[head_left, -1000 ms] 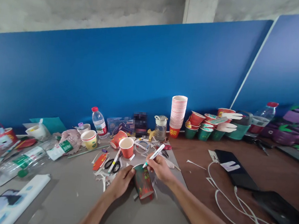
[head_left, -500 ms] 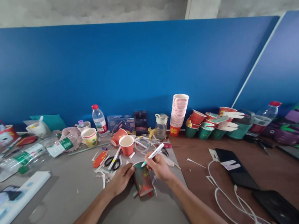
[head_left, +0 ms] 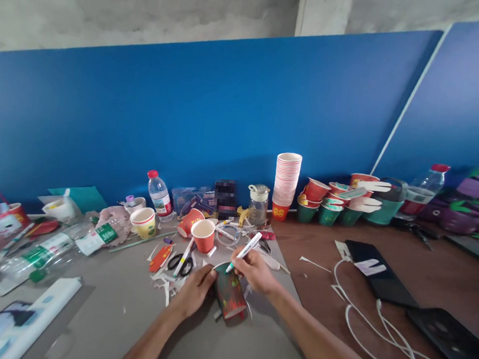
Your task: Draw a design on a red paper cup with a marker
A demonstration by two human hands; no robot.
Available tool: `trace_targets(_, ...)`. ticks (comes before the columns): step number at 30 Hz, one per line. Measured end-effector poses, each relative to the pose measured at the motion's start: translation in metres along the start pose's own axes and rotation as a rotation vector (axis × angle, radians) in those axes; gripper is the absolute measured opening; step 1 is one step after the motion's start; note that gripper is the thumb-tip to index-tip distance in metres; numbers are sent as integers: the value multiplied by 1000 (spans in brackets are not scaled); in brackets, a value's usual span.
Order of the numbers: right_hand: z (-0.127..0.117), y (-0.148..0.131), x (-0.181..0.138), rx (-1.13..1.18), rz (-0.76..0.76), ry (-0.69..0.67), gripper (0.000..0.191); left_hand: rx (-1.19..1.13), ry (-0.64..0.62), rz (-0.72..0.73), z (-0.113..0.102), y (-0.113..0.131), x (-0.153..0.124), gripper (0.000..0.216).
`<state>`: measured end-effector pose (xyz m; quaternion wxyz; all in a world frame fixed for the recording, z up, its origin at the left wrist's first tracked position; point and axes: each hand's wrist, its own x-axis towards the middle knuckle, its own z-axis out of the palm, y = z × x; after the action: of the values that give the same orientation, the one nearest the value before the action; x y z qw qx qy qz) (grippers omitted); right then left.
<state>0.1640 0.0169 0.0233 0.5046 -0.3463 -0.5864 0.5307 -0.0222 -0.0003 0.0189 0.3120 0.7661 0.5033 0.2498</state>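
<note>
A paper cup (head_left: 230,297), mostly covered in dark green with red still showing, lies tilted on its side above the grey table. My left hand (head_left: 197,288) grips it by the rim on its left side, thumb on the outside. Between the fingers of my right hand (head_left: 255,269) is a white paint marker (head_left: 247,249), its green tip against the cup near the rim. Just beyond the hands stands an upright red paper cup (head_left: 203,236). Black-handled scissors (head_left: 186,265) and white paper scraps (head_left: 167,286) lie by my left hand.
A tall stack of paper cups (head_left: 286,183) stands by the blue partition (head_left: 211,115), beside a glass jar (head_left: 258,206). Plastic bottles (head_left: 48,252) and a power strip (head_left: 43,319) lie left. On the brown table right are a phone (head_left: 378,270) and a white cable (head_left: 348,323).
Green now covers more of the cup's upper side near the rim. The marker tip has shifted slightly, and the view has tilted up a little. Both hands keep their hold.
</note>
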Motion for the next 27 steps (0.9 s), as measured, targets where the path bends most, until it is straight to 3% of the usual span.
trace_targets(5,-5,8,4,-29,-22,181,18,-13,8,24,0,0,-2,39)
trace_targets(9,-9,12,6,49,55,300,18,-74,45,5,1,-1,-3,42)
trace_targets(19,4,6,3,169,25,232,19,-131,27,-23,-4,1,-3,47)
trace_targets(27,9,6,2,225,47,227,12,-201,84,86,-2,1,1,39)
